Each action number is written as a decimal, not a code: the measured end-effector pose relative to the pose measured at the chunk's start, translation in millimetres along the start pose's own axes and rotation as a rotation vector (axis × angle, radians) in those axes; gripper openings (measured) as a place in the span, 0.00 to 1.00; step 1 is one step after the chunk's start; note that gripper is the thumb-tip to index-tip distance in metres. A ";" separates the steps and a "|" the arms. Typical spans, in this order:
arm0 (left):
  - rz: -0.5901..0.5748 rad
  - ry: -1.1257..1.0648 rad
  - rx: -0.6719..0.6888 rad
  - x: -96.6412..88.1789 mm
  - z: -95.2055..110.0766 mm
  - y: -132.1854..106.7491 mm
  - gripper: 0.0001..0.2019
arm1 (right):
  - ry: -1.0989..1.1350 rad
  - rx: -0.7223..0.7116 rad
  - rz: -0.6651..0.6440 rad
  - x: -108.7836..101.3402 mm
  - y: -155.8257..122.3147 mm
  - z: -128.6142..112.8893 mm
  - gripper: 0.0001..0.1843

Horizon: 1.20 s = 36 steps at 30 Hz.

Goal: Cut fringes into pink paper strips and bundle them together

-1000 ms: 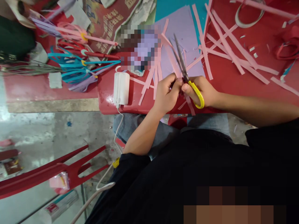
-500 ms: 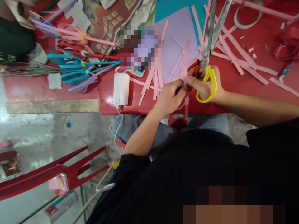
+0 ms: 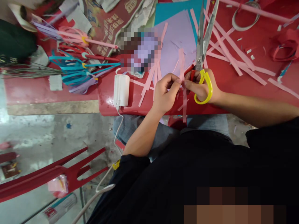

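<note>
My left hand [image 3: 165,93] pinches a pink paper strip [image 3: 181,63] between thumb and fingertips. The strip stands roughly upright, and its lower end [image 3: 184,109] hangs past the table edge. On the right, my right hand [image 3: 207,87] holds a pair of scissors [image 3: 199,60], with a yellow handle loop around the thumb and the blades pointing away from me, slightly apart. Its thumb tip meets the same strip beside my left fingertips. A red part [image 3: 189,70] shows by the right fingers; whether it belongs to the scissors I cannot tell. Lilac paper sheets [image 3: 173,40] lie beyond both hands.
Loose pink strips [image 3: 229,51] are scattered over the red table [image 3: 263,96]. To the left are a white power bank [image 3: 121,90] with a cable, and looped paper bundles [image 3: 70,67]. A tape ring [image 3: 245,27] lies at the back right. A red plastic chair [image 3: 72,174] is at lower left.
Both hands and the scissors have shifted slightly left. The strip's upper end has come lower, and my left fingers have opened out somewhat around their pinch.
</note>
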<state>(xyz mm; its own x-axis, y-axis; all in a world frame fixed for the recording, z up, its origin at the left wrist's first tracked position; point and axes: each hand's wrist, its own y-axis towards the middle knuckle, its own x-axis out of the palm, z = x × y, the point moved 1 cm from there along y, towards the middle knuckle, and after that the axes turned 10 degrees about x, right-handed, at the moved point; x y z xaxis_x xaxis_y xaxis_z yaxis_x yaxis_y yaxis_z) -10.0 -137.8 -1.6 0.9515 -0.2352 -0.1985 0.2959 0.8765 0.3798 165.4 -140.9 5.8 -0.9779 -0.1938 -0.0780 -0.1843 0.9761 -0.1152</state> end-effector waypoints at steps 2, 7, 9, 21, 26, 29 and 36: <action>0.022 0.006 0.031 -1.1 -2.2 0.5 0.20 | -0.023 -0.011 -0.025 1.0 -0.6 -1.9 0.21; 0.026 -0.001 0.065 -1.8 -4.5 0.9 0.20 | 0.014 0.015 -0.069 2.3 0.1 1.8 0.23; 0.021 0.000 0.076 -1.6 -4.0 0.6 0.20 | 0.012 0.027 -0.070 2.0 0.4 3.1 0.23; 0.047 0.015 0.104 -2.7 -3.8 3.2 0.19 | 0.071 -0.073 -0.038 1.4 -1.3 10.7 0.17; 0.069 -0.087 0.055 -2.0 -4.7 3.9 0.21 | 0.084 -0.068 -0.066 0.3 -1.3 14.7 0.16; 0.103 -0.140 0.022 -2.2 -2.5 4.6 0.22 | 0.070 -0.050 -0.086 1.7 -1.7 16.7 0.17; 0.191 -0.276 -0.164 -7.3 0.4 5.8 0.23 | 0.030 -0.023 -0.123 4.1 -4.1 11.0 0.20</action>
<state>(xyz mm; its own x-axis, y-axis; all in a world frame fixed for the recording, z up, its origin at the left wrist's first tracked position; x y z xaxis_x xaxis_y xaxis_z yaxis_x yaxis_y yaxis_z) -15.1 -131.3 2.4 0.9818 -0.1462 0.1214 0.1151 0.9657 0.2326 163.3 -146.7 -5.0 -0.9501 -0.3098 -0.0353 -0.3052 0.9471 -0.0990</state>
